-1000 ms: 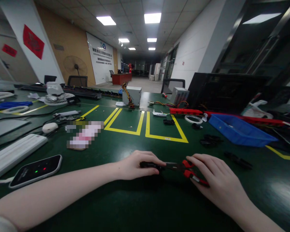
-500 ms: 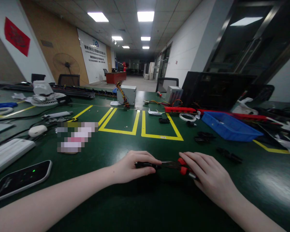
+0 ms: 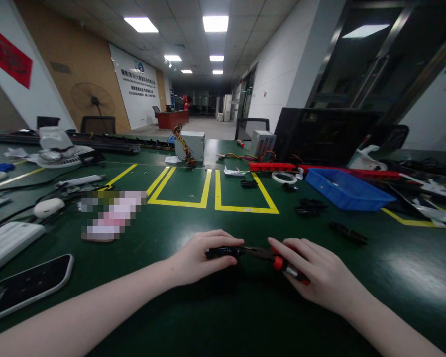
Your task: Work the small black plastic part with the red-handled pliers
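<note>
Head view: left hand (image 3: pixel 204 255), fingers nearly together, pinches a black part (image 3: pixel 223 252); right hand (image 3: pixel 315 270), fingers curled, grips pliers (image 3: pixel 278 263) whose tips are at its right end.

Found a green table (image 3: pixel 223 325) marked with yellow tape (image 3: pixel 260 210), bearing a blue tray (image 3: pixel 367 202) at right, black parts (image 3: pixel 311 207) near it, a white ring (image 3: pixel 284 182), a grey box (image 3: pixel 196 146) with coloured wires (image 3: pixel 188 151), and, at left, a black-faced device (image 3: pixel 31 287) beside a white bar (image 3: pixel 11 243).
</note>
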Demonstrator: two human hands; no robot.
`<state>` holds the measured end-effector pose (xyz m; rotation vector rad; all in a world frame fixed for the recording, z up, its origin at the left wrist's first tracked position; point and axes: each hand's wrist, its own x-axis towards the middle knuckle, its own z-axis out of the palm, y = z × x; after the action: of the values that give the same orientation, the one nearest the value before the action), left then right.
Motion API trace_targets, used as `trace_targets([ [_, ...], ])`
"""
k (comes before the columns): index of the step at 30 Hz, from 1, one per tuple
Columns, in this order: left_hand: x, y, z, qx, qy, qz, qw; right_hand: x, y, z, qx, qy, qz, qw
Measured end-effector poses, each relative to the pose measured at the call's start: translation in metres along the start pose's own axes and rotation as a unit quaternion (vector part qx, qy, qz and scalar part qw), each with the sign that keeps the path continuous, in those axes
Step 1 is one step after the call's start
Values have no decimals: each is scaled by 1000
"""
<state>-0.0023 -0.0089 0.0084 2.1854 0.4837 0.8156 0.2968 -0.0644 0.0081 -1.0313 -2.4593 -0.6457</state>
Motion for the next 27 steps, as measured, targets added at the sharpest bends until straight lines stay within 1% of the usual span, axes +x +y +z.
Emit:
trace_targets([
  [3,0,-1,0,-2,-5,2,1000,0,-1,-2,13,9,4,1000],
  [7,0,-1,0,4,-11,-11,1000,0,-1,-2,22,16,8,1000],
  [10,0,-1,0,8,-9,-21,1000,-2,-1,2,25,13,5,1000],
  [14,1,-1,0,9,-7,-15,1000,-4,0,5,29,4,9,1000],
  [21,1,-1,-1,9,-18,-21,1000,-3,-1,5,36,-6,14,999],
  [27,2,0,-1,14,-16,-17,1000,-1,-2,5,48,-10,18,999],
])
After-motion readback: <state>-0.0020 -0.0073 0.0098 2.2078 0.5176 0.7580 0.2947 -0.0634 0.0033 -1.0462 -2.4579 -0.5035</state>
